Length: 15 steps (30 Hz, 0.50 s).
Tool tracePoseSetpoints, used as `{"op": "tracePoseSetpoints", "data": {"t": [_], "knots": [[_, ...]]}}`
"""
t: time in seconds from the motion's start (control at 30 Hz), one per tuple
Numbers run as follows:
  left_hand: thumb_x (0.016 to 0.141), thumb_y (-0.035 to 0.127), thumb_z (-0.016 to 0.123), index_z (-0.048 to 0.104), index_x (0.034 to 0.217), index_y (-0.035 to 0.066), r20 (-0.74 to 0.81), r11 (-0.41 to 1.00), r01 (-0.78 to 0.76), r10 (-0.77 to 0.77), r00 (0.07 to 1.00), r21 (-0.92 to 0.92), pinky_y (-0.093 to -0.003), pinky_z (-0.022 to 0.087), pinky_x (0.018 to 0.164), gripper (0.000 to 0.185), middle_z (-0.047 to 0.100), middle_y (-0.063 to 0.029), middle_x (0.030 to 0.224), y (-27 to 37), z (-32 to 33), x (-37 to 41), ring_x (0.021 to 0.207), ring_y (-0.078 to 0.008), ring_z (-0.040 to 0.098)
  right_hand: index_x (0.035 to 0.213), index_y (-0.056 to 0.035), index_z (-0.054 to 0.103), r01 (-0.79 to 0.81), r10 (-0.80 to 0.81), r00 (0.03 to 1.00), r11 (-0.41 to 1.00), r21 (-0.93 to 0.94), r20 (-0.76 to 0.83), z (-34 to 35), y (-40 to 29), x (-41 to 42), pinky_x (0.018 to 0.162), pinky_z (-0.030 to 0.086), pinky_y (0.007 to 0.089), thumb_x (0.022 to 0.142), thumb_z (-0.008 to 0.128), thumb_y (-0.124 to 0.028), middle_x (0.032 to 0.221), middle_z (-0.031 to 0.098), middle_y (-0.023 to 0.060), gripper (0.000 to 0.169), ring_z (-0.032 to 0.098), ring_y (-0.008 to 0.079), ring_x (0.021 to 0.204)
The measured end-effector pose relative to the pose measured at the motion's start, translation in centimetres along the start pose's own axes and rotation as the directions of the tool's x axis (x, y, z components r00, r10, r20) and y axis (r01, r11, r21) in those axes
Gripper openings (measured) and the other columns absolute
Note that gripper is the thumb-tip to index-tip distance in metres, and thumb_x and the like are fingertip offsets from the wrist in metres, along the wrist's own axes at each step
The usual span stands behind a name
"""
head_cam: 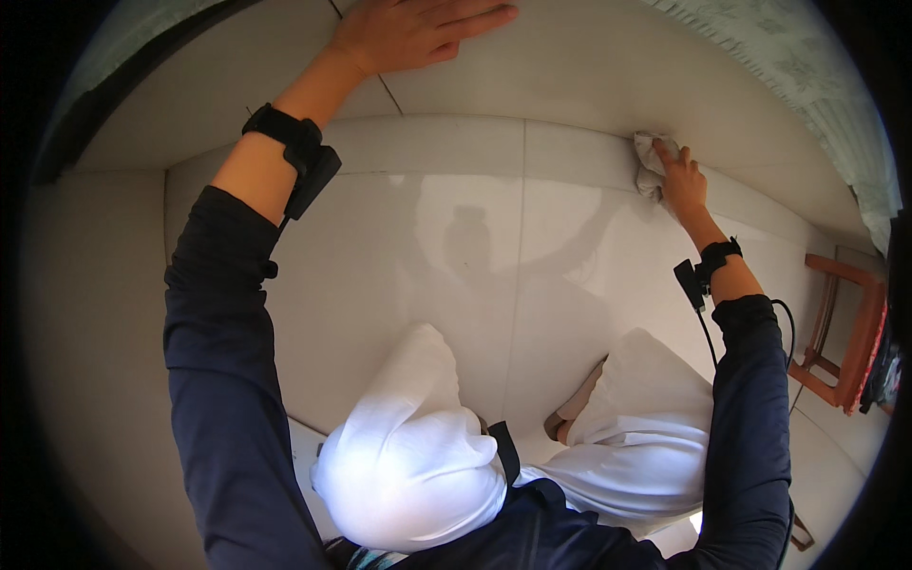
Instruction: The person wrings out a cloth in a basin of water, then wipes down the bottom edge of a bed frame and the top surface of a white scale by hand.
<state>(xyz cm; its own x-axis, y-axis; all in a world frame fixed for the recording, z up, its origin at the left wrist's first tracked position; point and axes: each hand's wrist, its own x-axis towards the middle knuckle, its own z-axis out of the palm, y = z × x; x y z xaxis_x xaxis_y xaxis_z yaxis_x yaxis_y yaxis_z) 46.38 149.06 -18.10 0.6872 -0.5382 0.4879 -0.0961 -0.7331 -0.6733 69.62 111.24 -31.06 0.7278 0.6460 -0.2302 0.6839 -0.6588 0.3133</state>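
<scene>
My right hand is pressing a crumpled pale cloth against the seam where the tiled wall meets the narrow skirting strip. Part of the cloth is hidden under the fingers. My left hand is up at the top edge of the view, with nothing in it. Its fingers are stretched out to the right, and the palm seems to rest on the wall. Below the skirting is the pale tiled floor, where my shadow falls.
A wooden stool or chair frame stands on the right, with dark and red items beside it. Pale patterned fabric hangs at the upper right. Another wall rises on the left. My bent knees in white trousers are close below.
</scene>
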Motion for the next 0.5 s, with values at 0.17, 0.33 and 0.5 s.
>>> {"op": "tracePoseSetpoints", "data": {"t": [0.17, 0.33, 0.5], "knots": [[0.076, 0.026, 0.049, 0.049, 0.126, 0.016, 0.020, 0.999, -0.027, 0.028, 0.999, -0.038, -0.0426, 0.019, 0.109, 0.051, 0.040, -0.0004, 0.137, -0.6, 0.0, 1.0, 0.128, -0.0148, 0.036, 0.133, -0.0318, 0.034, 0.375, -0.319, 0.900, 0.914, 0.157, -0.295, -3.1, -6.4, 0.1, 0.074, 0.051, 0.0419, 0.070, 0.062, -0.005, 0.112, 0.049, 0.0187, 0.075, 0.057, 0.0337, 0.093], [0.077, 0.026, 0.049, 0.045, 0.129, 0.014, 0.043, 0.997, -0.025, 0.029, 0.999, -0.078, -0.0432, 0.016, 0.110, 0.054, 0.037, -0.0018, 0.139, -0.8, 0.0, 1.1, 0.129, -0.0157, 0.033, 0.133, -0.0299, 0.037, 0.497, -0.408, 0.865, 0.778, 0.384, -0.293, -10.6, -19.3, 0.7, 0.071, 0.052, 0.0397, 0.068, 0.066, -0.011, 0.109, 0.049, 0.0183, 0.074, 0.058, 0.0318, 0.092], [0.077, 0.025, 0.049, 0.043, 0.131, 0.014, 0.110, 0.992, -0.015, 0.029, 0.994, -0.124, -0.0432, 0.015, 0.110, 0.056, 0.037, -0.0023, 0.140, -0.6, 0.3, 0.5, 0.130, -0.0161, 0.031, 0.134, -0.0309, 0.034, 0.530, -0.469, 0.824, 0.837, 0.138, -0.319, -7.3, -20.5, 2.6, 0.073, 0.052, 0.0385, 0.066, 0.069, -0.014, 0.108, 0.049, 0.0177, 0.078, 0.059, 0.0316, 0.090]]}}
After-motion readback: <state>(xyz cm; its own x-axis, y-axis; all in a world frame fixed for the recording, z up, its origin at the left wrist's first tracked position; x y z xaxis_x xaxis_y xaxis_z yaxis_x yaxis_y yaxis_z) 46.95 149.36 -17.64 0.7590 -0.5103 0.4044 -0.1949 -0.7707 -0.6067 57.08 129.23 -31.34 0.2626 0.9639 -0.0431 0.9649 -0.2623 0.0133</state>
